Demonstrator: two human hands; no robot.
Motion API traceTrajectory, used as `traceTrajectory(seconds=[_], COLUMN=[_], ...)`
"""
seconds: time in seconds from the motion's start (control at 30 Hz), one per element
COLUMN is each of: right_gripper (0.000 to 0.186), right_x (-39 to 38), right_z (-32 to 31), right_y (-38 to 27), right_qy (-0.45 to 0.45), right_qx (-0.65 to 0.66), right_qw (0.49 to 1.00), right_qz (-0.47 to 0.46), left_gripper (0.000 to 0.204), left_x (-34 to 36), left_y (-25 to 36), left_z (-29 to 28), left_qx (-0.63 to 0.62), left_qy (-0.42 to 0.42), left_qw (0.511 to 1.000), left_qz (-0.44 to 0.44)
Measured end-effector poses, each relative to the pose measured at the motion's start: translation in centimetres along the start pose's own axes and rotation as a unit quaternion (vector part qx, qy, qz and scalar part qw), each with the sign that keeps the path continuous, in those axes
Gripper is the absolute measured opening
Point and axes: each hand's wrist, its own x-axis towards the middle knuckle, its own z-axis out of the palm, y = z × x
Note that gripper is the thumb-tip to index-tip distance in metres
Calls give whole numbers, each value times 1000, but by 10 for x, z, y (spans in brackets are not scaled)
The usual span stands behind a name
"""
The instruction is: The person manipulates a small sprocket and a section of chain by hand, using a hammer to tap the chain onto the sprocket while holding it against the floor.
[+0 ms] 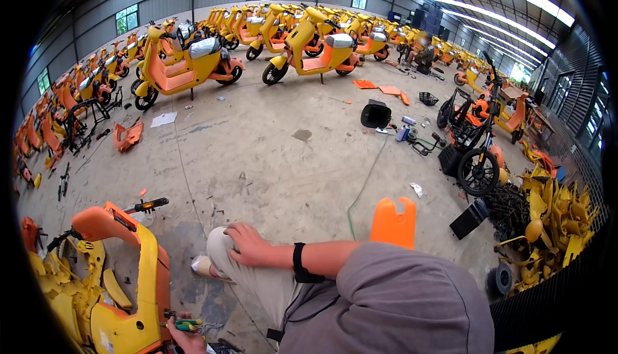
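At the lower left, my left hand (185,339) is closed around pliers with green handles (190,322). It sits right beside a yellow and orange scooter body (147,277). That body's upper part is orange, and a handlebar with a black grip (147,206) sticks out of it. My right hand (250,244) lies palm down on my bent knee (222,246), fingers stretched out and holding nothing. A black band circles that wrist. The lower edge partly cuts off my left hand.
Yellow body panels (67,270) lie left of the scooter body. An orange panel (393,223) and a black bin (375,115) are on the floor. A stripped black scooter (473,141) and a heap of yellow parts (547,225) stand right. Another person (421,54) sits far off.
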Motion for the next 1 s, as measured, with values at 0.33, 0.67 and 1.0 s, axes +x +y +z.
traceTrajectory(seconds=[0.33, 0.67, 1.0], right_gripper=[50, 48, 46], right_x=[-1, 2, 1], right_z=[14, 14, 13], right_y=[-4, -6, -5], right_qy=[-60, -91, -80], right_qx=[-14, 10, 7], right_qw=[997, 995, 996], right_qz=[39, 47, 47], left_gripper=[26, 33, 44], left_x=[0, 31, 20], left_y=[1, -6, -18], left_z=[0, -19, -11], left_qx=[0, 34, 14], left_qy=[-5, -22, 97], left_qw=[1000, 999, 994], left_qz=[-21, -34, -38])
